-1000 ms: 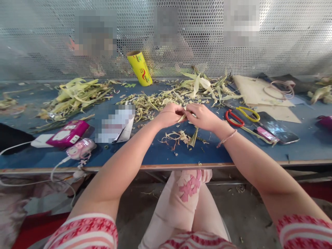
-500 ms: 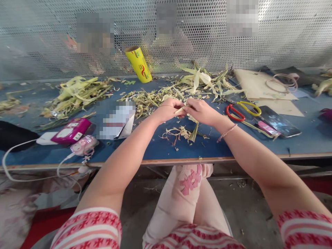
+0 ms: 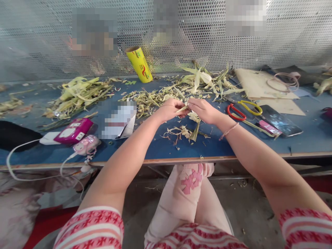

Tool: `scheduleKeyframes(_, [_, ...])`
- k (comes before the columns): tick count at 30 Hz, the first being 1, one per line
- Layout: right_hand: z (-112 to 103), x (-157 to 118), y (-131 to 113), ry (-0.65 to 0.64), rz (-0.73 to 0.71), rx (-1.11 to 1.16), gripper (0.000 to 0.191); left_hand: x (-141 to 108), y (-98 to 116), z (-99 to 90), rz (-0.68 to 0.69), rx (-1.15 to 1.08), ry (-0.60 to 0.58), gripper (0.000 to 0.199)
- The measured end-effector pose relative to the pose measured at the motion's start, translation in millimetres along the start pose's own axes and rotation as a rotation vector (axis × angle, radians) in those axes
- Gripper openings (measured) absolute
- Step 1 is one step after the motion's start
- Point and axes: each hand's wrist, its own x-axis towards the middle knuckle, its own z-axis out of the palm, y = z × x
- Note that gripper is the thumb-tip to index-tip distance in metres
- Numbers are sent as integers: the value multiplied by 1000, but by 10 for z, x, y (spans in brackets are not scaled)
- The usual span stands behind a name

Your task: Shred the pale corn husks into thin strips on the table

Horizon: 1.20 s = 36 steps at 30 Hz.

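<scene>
My left hand (image 3: 172, 109) is closed, its thumb and fingers pinching a pale strip of corn husk (image 3: 182, 109). At the strip's other end my right hand (image 3: 201, 109) is closed on it as well, fingertips nearly touching the left ones. Part of the strip is hidden by the fingers. Just beyond both hands spreads a heap of shredded husk (image 3: 147, 100), with larger husk leaves (image 3: 198, 79) behind it to the right. Small husk scraps (image 3: 181, 131) lie on the blue table (image 3: 166, 149) nearer me.
Yellow-and-red-handled scissors (image 3: 236, 112) and a dark phone (image 3: 281, 121) lie on the right, near cardboard sheets (image 3: 256, 84). A yellow wrap tube (image 3: 140, 65) stands against the perforated metal screen. Left are a husk bundle (image 3: 79, 91), a pink box (image 3: 74, 130) and a corded charger (image 3: 85, 145).
Both hands stay together over the same spot, with the right fingers shifted slightly along the husk strip. The whole view has moved a little.
</scene>
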Motion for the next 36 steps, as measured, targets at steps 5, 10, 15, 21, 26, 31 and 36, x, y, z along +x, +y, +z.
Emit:
scheduleKeyframes(5, [48,10,4,9,91,-59,26,-16,5,0,35,33,-8,32])
scheduleKeyframes(10, [28,13,1,4,66,-37,24,-2,-33,-13,80,17,-35,35])
scheduleKeyframes(15, [-15,19,1,-14,50,-3,21,17,-30,-28,44,18,-35,35])
scheduleKeyframes(21, [-18,9,-29,4,40,-35,23,9,44,-28,-12,16,-11,34])
scheduleKeyframes(26, [9,23,4,-8,36,-65,21,14,57,-30,-4,53,-30,31])
scheduleKeyframes(31, [5,27,15,-29,-10,-75,21,14,44,-26,6,52,-22,28])
scheduleKeyframes(36, [20,7,-11,-45,20,-5,20,15,1,-37,2,61,-41,30])
